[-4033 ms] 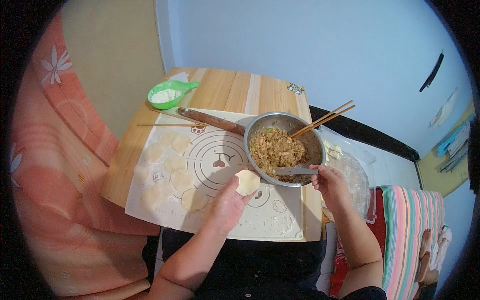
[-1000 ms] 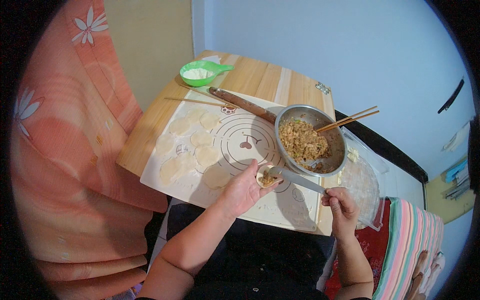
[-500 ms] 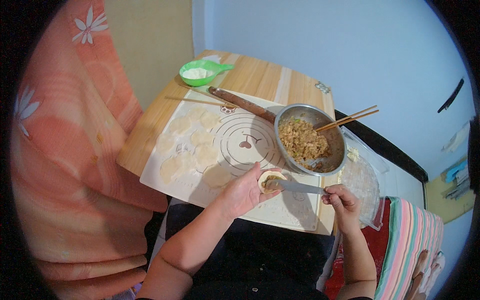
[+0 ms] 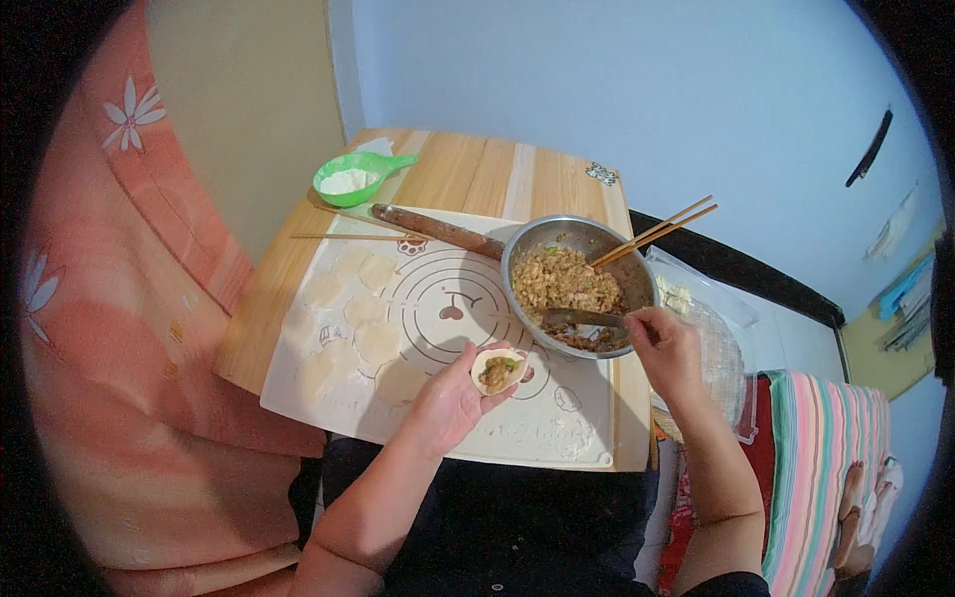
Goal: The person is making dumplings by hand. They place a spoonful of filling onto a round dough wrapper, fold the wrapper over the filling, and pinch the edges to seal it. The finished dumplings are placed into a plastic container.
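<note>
My left hand [image 4: 450,398] cradles a round dumpling wrapper [image 4: 520,370] on its fingers, with the thumb at the edge. A mound of meat filling [image 4: 496,374] with green bits sits in the middle of that wrapper. My right hand [image 4: 667,350] grips the end of a flat, narrow spatula [image 4: 587,318]. Its blade dips into the near part of a steel mixing bowl [image 4: 645,285], at the edge of the minced filling [image 4: 565,280]. A pair of chopsticks [image 4: 662,232] leans on the bowl's right rim.
Several flat wrappers [image 4: 377,343] lie on the left of a white dough mat [image 4: 468,418]. Behind them are a rolling pin [image 4: 438,229], loose chopsticks [image 4: 348,237] and a green scoop of flour [image 4: 348,182]. A clear plastic tray [image 4: 721,348] stands right of the table; an orange curtain [image 4: 149,348] hangs left.
My right hand has moved the spatula from the wrapper up into the bowl. The filling on the wrapper now shows uncovered in my left hand. The whole view has shifted slightly.
</note>
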Available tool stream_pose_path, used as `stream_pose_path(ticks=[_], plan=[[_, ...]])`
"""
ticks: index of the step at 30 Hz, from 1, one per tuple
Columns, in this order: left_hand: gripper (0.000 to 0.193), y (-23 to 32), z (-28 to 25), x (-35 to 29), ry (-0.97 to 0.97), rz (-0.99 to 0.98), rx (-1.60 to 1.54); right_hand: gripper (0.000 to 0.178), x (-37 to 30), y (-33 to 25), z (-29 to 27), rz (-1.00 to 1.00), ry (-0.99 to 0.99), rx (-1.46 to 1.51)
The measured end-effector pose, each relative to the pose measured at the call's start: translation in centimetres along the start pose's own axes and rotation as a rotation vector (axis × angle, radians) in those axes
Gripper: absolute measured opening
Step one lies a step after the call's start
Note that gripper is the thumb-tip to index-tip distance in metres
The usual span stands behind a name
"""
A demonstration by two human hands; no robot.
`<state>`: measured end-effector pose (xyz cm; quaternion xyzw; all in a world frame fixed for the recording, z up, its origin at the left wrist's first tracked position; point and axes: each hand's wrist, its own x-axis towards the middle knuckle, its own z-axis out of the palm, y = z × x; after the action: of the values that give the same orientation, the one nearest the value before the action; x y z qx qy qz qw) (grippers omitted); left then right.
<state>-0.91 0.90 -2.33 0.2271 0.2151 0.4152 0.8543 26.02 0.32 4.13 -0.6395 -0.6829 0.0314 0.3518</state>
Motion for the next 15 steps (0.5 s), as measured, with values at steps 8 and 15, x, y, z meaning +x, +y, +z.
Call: stream_pose_path(ticks=[8,15], plan=[[0.048,-0.2,-0.4,0.6,0.034,0.004,0.0,0.017,1.0,-0.1,1.6,0.253,-0.201,0.533],[0.048,-0.3,-0.3,0.6,0.01,0.023,-0.026,0.017,0.8,1.3,0.6,0.466,-0.143,0.841]])
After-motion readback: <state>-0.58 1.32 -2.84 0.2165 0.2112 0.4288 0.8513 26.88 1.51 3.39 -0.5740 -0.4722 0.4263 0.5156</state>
